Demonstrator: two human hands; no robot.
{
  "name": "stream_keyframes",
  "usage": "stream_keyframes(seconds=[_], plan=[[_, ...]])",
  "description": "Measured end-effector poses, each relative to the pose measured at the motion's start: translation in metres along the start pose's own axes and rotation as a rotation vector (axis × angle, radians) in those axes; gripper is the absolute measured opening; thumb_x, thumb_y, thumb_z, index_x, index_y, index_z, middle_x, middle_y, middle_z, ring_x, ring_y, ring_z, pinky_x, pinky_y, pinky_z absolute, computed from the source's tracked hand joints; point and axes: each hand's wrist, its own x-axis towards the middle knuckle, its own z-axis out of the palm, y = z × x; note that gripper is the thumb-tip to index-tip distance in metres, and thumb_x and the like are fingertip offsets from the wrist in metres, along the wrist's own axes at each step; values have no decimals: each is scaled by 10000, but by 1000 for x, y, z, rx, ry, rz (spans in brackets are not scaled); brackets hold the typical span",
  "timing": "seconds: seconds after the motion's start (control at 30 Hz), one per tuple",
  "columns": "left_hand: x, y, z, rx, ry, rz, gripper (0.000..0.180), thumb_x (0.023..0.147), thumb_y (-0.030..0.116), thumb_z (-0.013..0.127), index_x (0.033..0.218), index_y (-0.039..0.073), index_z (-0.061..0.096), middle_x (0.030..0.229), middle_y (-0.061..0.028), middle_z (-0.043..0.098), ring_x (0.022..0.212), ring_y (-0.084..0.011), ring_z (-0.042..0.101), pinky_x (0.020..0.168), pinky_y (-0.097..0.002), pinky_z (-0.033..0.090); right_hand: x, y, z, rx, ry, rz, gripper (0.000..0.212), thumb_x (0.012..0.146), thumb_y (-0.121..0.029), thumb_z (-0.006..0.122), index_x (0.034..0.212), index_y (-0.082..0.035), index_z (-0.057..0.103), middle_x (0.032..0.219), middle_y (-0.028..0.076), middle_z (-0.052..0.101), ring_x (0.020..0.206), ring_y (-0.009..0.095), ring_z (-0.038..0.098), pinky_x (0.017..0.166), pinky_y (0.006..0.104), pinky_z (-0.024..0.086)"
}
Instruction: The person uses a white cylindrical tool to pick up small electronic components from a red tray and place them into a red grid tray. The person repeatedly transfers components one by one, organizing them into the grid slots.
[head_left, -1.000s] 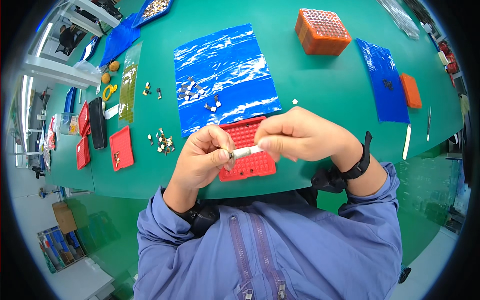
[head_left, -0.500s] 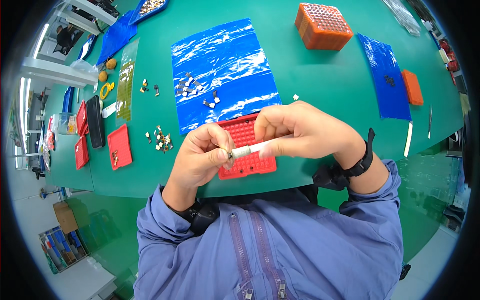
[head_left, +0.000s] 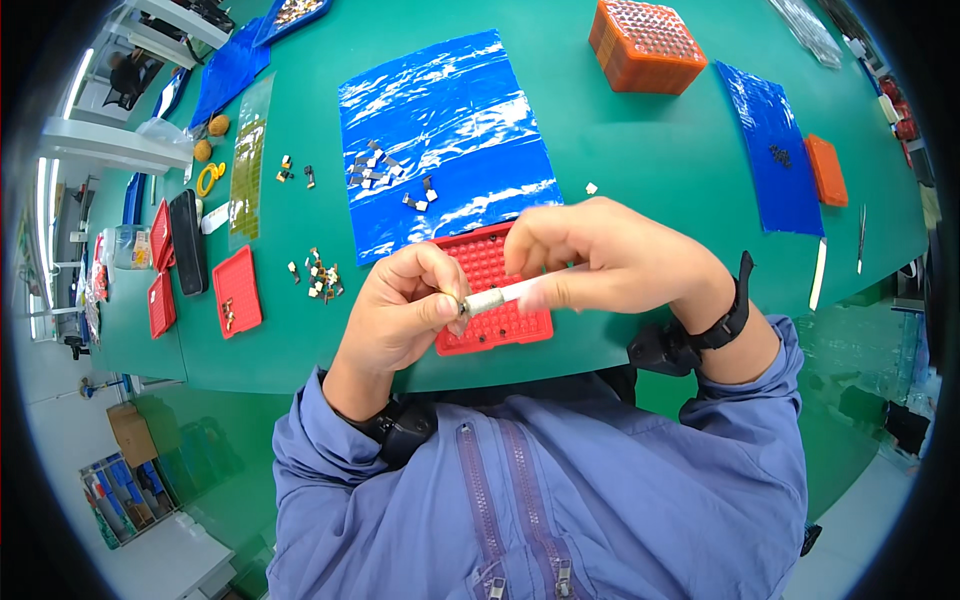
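now the right hand (head_left: 610, 265) grips a white tube (head_left: 505, 296); left fingers (head_left: 440, 300) pinch a small part (head_left: 458, 300) at its tip, fitting step; next needs steady alignment.

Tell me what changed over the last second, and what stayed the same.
Hardly anything. The left hand and right hand stay together over the red tray, still gripping the white rod between them; only the camera view shifted slightly. The blue sheet and the small parts on the table lie as before.
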Motion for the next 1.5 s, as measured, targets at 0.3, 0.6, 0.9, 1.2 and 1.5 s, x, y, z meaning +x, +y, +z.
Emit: stream_keyframes(seconds=[0.3,0.6,0.9,1.2,1.5], plan=[[-10,6,5,585,49,82,116,759,-67,652,821,3,583,784,-86,621,704,-139,615,613,-240,491,3,6,-19,-344,2,-23,177,731,-169,699,775,-42,582,588,53,513,531,145,487,479,291,378],[-12,23,17,1283,-48,485,185,621,-87,702,744,22,619,795,-114,669,720,-214,649,642,-285,515,3,11,-22,-395,53,0,233,750,-251,699,777,-41,601,560,54,483,507,160,467,466,296,365],[-13,23,18,1290,-59,513,173,635,-71,711,769,16,645,812,-106,670,724,-201,658,629,-275,535,4,12,-22,-402,37,26,249,755,-266,697,763,-36,599,547,52,481,504,155,466,460,298,356],[2,49,0,1537,264,91,57,792,10,624,818,-9,578,747,-64,595,679,-137,559,611,-251,432,3,12,-20,-393,29,34,196,763,-188,710,778,-27,600,604,23,485,530,108,425,475,261,335],[30,46,-39,1811,181,116,97,797,84,622,844,20,565,867,-113,498,838,-259,504,744,-339,407,5,12,-20,-434,19,35,196,765,-194,706,777,-30,599,612,35,506,538,121,446,484,267,355]])
